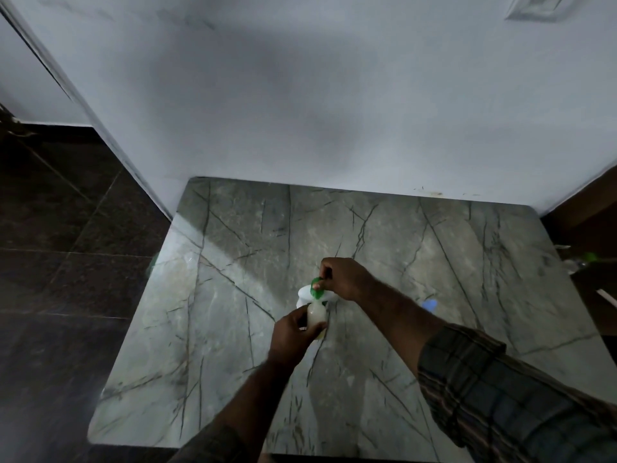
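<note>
A small pale bottle (316,316) is held above a grey-green marble table (233,295). My left hand (293,332) grips the bottle's body from the near side. My right hand (344,277) pinches a green cap or funnel-shaped piece (316,289) right above the bottle's mouth. Behind the bottle lies a white object (305,293), partly hidden by the green piece and my right hand. Whether the green piece touches the bottle I cannot tell.
The table stands against a white wall (300,95). Dark floor tiles (66,228) lie to the left. A small blue spot (430,305) shows on the table beside my right forearm. At the far right edge sit a blurred green thing (590,257) and some clutter.
</note>
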A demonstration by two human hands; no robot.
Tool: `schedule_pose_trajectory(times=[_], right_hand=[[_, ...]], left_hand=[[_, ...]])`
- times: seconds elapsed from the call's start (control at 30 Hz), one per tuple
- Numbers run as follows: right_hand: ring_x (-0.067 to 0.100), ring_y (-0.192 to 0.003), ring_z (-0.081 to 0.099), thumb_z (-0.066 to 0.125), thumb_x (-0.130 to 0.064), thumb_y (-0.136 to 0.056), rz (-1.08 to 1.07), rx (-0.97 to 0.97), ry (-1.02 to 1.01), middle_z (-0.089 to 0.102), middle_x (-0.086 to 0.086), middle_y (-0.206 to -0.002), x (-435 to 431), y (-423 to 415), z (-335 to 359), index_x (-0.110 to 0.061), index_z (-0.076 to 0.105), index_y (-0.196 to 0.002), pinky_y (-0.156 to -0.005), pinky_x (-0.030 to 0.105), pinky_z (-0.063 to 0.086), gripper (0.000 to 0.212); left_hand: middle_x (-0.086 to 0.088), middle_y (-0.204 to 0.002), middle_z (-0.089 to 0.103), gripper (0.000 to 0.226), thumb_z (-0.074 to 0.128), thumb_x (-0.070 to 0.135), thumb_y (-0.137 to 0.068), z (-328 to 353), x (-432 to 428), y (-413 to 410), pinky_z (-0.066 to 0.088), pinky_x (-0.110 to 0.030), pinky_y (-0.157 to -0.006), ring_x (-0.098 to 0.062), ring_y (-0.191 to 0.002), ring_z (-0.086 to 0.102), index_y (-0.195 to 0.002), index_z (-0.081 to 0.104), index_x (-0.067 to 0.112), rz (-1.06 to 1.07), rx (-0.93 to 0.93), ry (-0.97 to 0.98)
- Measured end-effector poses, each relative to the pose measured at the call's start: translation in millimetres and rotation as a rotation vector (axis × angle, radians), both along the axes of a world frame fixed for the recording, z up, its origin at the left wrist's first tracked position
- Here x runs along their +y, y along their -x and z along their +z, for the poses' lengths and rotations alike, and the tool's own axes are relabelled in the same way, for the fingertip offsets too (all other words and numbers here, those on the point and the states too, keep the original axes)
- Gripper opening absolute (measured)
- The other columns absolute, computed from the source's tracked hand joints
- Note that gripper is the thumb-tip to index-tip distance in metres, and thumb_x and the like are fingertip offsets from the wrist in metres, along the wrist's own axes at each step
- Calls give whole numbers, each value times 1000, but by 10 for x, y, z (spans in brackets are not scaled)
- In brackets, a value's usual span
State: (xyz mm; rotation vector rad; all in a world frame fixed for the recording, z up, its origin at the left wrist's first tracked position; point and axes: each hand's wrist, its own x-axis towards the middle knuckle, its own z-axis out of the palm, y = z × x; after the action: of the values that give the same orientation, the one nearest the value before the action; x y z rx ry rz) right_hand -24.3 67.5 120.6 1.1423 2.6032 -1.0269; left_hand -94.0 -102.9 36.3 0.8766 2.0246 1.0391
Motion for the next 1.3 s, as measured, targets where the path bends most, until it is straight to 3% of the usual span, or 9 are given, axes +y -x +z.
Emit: schedule_pose_trajectory(times=[0.23, 0.43, 0.5, 0.67, 0.8, 1.1, 1.23, 1.3], right_hand=[[16, -75, 56, 74, -40, -79, 1, -13, -10, 60, -5, -78, -47, -42, -67, -21, 56, -81, -71, 35, 45, 26], [18, -78, 59, 75, -42, -77, 10, -29, -30, 62, -4, -80, 2, -2, -4, -23, 57, -80, -74, 35, 47, 27], [20, -80, 61, 74, -42, -79, 12, -37, -15, 63, -2, -82, 1, -17, -24, -21, 57, -82, -75, 37, 49, 27], [21, -80, 60, 70, -44, -81, 5, -47, -17, 64, 0, -83, -56, -43, -91, -20, 56, -84, -75, 38, 48, 28], [16, -77, 57, 71, -46, -79, 16, -50, -6, 61, -3, -82, -35, -36, -62, -22, 56, -83, -73, 36, 47, 29], [18, -84, 61, 73, -46, -79, 36, -51, 23, 67, 1, -89, 37, 6, -5, -17, 63, -88, -74, 35, 48, 31], [17, -86, 62, 72, -47, -79, 5, -33, 44, 68, 0, -92, 30, -10, -22, -17, 66, -92, -75, 33, 47, 33], [17, -86, 63, 71, -50, -79, -36, -8, 65, 69, -1, -93, 26, -43, -24, -17, 67, -93, -78, 35, 50, 36]], left_hand=[[3, -108, 75, 49, 81, 37, -77, -14, 28, -14, 59, -28, -87, -6, -94, 70, -120, 68, 18, 3, -11, -5], [11, -108, 73, 51, 80, 44, -75, -17, -20, -14, 49, -2, -74, 5, -89, 66, -121, 67, 23, -9, 16, 2], [13, -105, 73, 50, 79, 45, -75, -16, -31, -17, 46, 1, -71, 11, -86, 63, -119, 68, 24, -7, 17, 2], [8, -108, 74, 48, 79, 40, -78, -55, -9, -24, 53, -12, -79, -2, -92, 69, -121, 68, 21, -14, 13, 6], [5, -108, 75, 47, 80, 35, -78, -39, 12, -30, 49, -4, -73, -4, -92, 69, -121, 68, 19, -14, 9, 6], [9, -105, 74, 48, 82, 36, -76, 2, 14, -6, 46, 1, -70, 9, -84, 64, -119, 69, 22, 6, 9, -7], [17, -99, 72, 47, 83, 34, -74, 14, 2, 1, 46, 0, -70, 6, -88, 68, -118, 69, 23, 21, -4, -20], [21, -96, 71, 47, 84, 32, -74, 17, -3, 8, 46, 1, -70, 15, -88, 65, -118, 69, 23, 25, -6, -31]])
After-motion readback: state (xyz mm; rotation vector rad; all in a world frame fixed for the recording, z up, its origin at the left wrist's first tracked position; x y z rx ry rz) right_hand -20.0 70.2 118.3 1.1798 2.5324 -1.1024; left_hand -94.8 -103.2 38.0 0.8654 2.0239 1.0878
